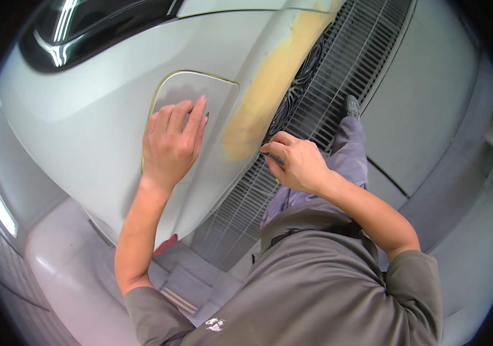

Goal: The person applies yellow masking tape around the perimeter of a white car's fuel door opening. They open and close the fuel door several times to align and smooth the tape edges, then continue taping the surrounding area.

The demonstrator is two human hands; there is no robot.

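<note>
My left hand (171, 138) is over a flap (215, 89) with rounded corners, set in a pale car body panel (108, 109). A thin yellow-green line edges the flap along its top and left side. The fingers are bent and the thumb is close to the index finger; a small dark tip shows between them. Right of the flap, a yellowish patch (266, 83) runs along the panel's edge. My right hand (295, 161) is just off the patch's lower end, thumb and fingers closed on a small dark thing (273, 157), mostly hidden in the grip.
A dark car window (99, 26) is at the upper left. Beyond the panel's edge, a metal floor grating (350, 63) runs beside grey floor plates (425, 98). My shoe (352, 106) is at the grating's edge. Something red (167, 243) shows below the panel.
</note>
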